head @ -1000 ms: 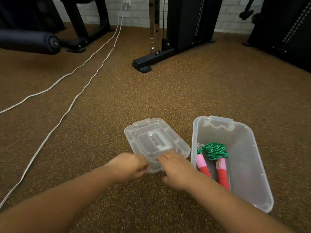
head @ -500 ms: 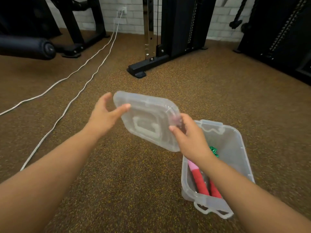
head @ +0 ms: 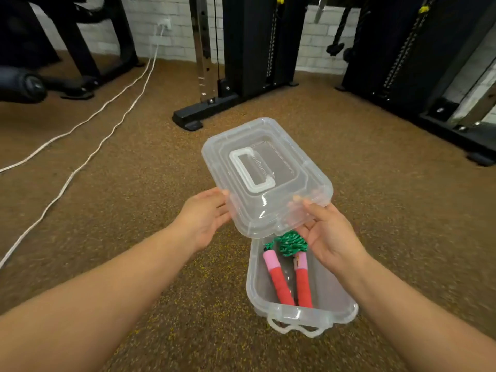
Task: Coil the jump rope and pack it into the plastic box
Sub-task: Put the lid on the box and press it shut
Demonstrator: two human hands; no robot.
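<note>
We hold the lid [head: 264, 174] between both hands at its near edge: our left hand [head: 205, 218] cups the near left corner with the thumb on top and fingers under, and our right hand [head: 328, 234] pinches the near right corner, its fingertips showing through the clear plastic. Both grips are closed on the lid, which hangs in the centre of the frame, handle side up, tilted with its far end higher. Below it and toward the lower right sits the box [head: 303, 316] on the floor [head: 134, 183], open, with its far end hidden under the lid. Inside lies the rope [head: 291, 244], its green cord bundled at the far end and its two red-and-pink handles side by side, pointing toward us. Packing looks done, so closing seems to be the step in hand. To do it well we should level the lid, turn it until its long sides line up with those of the box, set the far edge down first, then press the near corners until the rim seats. We should check that no loop of cord rides over the rim, since that would keep the lid from seating. Our forearms come in from the lower corners of the frame, both wrists turned palm-up and inward. White cables [head: 107, 124] run across the floor at upper left, well apart from us.
</note>
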